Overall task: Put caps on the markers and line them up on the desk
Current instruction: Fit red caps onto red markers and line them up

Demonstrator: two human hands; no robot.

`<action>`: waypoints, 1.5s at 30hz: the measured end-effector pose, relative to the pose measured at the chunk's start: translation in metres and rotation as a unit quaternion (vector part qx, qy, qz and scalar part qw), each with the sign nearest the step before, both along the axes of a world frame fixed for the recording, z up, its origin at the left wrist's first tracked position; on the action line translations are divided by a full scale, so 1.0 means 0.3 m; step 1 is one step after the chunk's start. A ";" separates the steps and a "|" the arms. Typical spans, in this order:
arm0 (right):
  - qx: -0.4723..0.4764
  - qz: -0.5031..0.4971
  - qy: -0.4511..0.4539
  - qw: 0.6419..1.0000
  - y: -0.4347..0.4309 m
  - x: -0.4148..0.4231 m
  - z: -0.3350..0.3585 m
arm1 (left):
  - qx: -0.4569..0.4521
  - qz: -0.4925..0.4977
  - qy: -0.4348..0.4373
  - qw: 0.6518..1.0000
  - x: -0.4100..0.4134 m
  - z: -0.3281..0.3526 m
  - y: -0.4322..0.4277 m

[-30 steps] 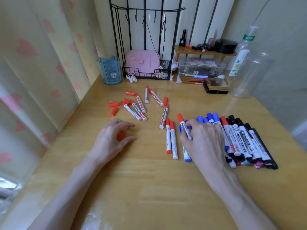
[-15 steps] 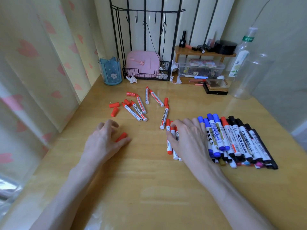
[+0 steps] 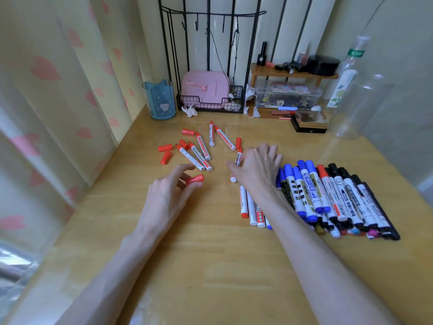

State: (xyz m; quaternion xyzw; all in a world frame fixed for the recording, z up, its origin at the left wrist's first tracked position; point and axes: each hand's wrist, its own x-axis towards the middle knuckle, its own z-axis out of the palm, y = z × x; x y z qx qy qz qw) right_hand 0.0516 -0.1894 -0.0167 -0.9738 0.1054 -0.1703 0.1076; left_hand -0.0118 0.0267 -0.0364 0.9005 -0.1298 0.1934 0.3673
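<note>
Your left hand [image 3: 164,195] pinches a red cap [image 3: 195,179] between thumb and fingertips; your right hand [image 3: 256,167] curls its fingers round a red marker [image 3: 239,158].

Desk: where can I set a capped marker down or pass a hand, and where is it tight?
Bare desk between the two forearms, at the near edge. Also a strip between the left hand and the curtain, and behind the lined-up row toward the clear bottle. Crowded: loose red markers and caps ahead of the left hand, and the row itself.
</note>
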 end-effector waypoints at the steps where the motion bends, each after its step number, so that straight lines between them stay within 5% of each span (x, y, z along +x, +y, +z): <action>1: -0.008 -0.012 0.001 1.000 0.000 0.008 -0.003 | 0.003 -0.014 -0.009 1.000 0.005 -0.003 0.001; 12: 0.026 -0.032 0.019 0.999 0.007 0.020 0.015 | -0.052 -0.001 -0.059 0.997 0.034 -0.006 0.003; 16: 0.203 0.061 -0.007 0.977 0.003 -0.055 0.079 | -0.165 -0.009 -0.012 0.986 0.036 -0.006 -0.012; 19: 0.388 0.161 0.011 0.907 -0.004 -0.150 0.133 | -0.261 -0.049 0.036 0.963 0.038 -0.002 -0.019; 21: 0.418 0.223 0.024 0.880 -0.019 -0.209 0.131 | -0.296 -0.074 0.054 0.951 0.033 0.004 -0.025; 35: 0.194 0.267 -0.113 0.937 -0.151 -0.328 0.053 | -0.259 -0.122 0.086 0.954 0.015 -0.013 -0.047; 45: 0.123 0.284 -0.120 0.943 -0.163 -0.327 0.056 | -0.189 -0.142 0.078 0.968 0.003 -0.004 -0.039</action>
